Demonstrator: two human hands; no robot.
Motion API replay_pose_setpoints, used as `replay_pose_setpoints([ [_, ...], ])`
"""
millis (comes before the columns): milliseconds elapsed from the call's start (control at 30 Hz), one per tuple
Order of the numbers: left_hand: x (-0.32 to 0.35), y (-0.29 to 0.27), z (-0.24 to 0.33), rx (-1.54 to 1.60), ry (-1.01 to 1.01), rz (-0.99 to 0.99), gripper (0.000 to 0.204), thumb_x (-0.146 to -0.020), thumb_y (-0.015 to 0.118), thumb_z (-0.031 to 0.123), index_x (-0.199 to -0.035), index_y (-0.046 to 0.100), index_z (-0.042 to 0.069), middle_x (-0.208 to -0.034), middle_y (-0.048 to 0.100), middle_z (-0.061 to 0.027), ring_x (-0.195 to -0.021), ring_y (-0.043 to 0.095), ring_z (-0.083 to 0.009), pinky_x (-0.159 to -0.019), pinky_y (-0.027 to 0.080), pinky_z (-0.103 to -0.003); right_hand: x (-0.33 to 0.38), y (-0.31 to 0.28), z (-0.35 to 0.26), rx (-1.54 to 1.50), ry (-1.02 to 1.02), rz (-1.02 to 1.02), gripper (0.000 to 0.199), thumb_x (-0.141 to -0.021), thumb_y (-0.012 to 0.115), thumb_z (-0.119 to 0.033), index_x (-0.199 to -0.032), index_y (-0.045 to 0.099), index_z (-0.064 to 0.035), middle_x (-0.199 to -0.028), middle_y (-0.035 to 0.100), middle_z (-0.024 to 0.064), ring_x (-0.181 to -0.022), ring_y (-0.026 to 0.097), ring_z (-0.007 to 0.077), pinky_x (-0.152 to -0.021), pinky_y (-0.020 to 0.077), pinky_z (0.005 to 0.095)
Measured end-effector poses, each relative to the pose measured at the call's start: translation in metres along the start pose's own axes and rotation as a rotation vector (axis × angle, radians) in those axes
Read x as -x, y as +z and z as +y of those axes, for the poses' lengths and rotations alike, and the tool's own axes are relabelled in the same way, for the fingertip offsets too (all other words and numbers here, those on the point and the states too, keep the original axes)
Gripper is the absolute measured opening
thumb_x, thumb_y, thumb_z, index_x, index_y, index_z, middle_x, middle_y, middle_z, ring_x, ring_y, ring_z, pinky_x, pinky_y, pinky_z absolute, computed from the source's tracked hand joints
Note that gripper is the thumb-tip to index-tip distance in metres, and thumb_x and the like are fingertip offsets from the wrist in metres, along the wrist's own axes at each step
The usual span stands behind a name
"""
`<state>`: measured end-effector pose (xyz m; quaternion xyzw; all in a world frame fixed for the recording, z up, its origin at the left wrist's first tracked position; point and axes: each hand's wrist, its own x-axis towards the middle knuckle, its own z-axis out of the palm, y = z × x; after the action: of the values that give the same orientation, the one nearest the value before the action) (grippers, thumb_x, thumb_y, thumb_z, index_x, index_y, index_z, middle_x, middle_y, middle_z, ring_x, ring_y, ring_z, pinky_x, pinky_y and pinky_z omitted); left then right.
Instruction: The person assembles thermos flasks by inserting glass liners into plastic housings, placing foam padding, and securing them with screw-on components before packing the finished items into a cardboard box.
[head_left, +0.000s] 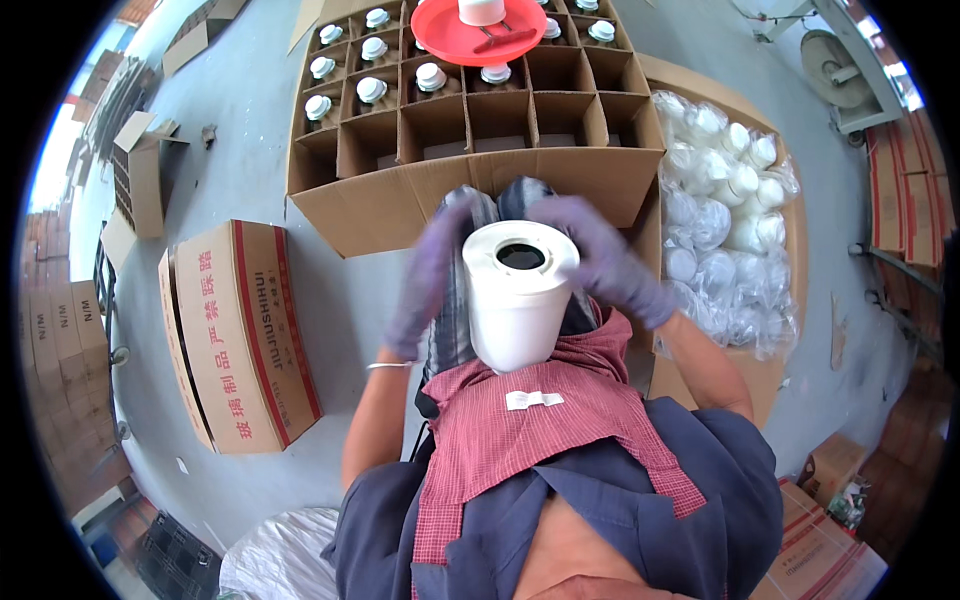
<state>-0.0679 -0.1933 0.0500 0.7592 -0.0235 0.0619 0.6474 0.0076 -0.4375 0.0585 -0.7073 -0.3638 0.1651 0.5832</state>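
Container (512, 325), smooth, round, between 2 gloved hands (432, 275) (605, 258).

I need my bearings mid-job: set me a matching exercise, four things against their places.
1. White container
2. Red dish
3. Wrapped white pieces
4. Red-striped carton

A. On the floor, left
B. Between left hand and right hand
C. In the open carton, right
D. Above bottles in the divided carton

Pairs: 1-B; 2-D; 3-C; 4-A
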Motion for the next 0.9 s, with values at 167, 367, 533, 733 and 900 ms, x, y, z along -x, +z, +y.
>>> replay_pose_setpoints([
  [167, 0.036, -0.049, -0.002, 0.39, -0.069, -0.096, 0.046, -0.103, 0.033, 0.022, -0.103, 0.069, -0.006, -0.101, 0.071, -0.0137, -0.103, 0.064, -0.0242, -0.111, 0.035, -0.046, 0.026, -0.052, 0.051, 0.464, 0.094, 0.128, 0.053, -0.076, 0.076, -0.032, -0.12, 0.063, -0.0052, -0.123, 0.058, 0.0157, -0.123, 0.051, 0.0296, -0.109, 0.0359, 0.0399],
  [367, 0.009, -0.005, 0.027, -0.024, -0.058, -0.169, 0.03, -0.099, 0.043, 0.012, -0.111, 0.066, -0.002, -0.121, 0.062, -0.0156, -0.123, 0.052, -0.0247, -0.106, 0.037, -0.034, -0.012, -0.008, 0.0, 0.224, -0.234, -0.18, 0.072, -0.064, 0.084, -0.039, -0.122, 0.059, -0.005, -0.125, 0.056, 0.0141, -0.124, 0.049, 0.0302, -0.11, 0.0349, 0.0401],
  [533, 0.006, -0.036, 0.0, 0.591, 0.095, -0.195, 0.033, -0.102, 0.042, 0.02, -0.111, 0.068, 0.0, -0.124, 0.062, -0.0151, -0.117, 0.056, -0.0281, -0.104, 0.04, -0.036, 0.014, -0.042, 0.004, 0.238, 0.084, 0.097, 0.059, -0.073, 0.079, -0.026, -0.125, 0.058, -0.0065, -0.13, 0.054, 0.0126, -0.125, 0.05, 0.028, -0.109, 0.036, 0.0377],
  [733, 0.017, -0.049, 0.008, 0.185, -0.19, -0.208, 0.044, -0.1, 0.041, 0.027, -0.125, 0.059, -0.004, -0.118, 0.065, -0.0143, -0.117, 0.055, -0.0225, -0.104, 0.039, -0.037, 0.024, -0.055, 0.037, 0.29, 0.172, 0.137, 0.064, -0.067, 0.085, -0.028, -0.121, 0.06, -0.0057, -0.124, 0.055, 0.0118, -0.12, 0.051, 0.0296, -0.111, 0.0333, 0.0395],
  [900, -0.005, -0.007, 0.018, 0.123, -0.188, -0.14, 0.045, -0.102, 0.038, 0.026, -0.128, 0.056, -0.006, -0.125, 0.062, -0.0135, -0.114, 0.058, -0.0226, -0.101, 0.041, -0.033, -0.015, -0.008, -0.015, 0.199, -0.131, -0.195, 0.057, -0.073, 0.081, -0.025, -0.12, 0.058, -0.0034, -0.125, 0.054, 0.0126, -0.119, 0.053, 0.0277, -0.103, 0.0417, 0.038],
])
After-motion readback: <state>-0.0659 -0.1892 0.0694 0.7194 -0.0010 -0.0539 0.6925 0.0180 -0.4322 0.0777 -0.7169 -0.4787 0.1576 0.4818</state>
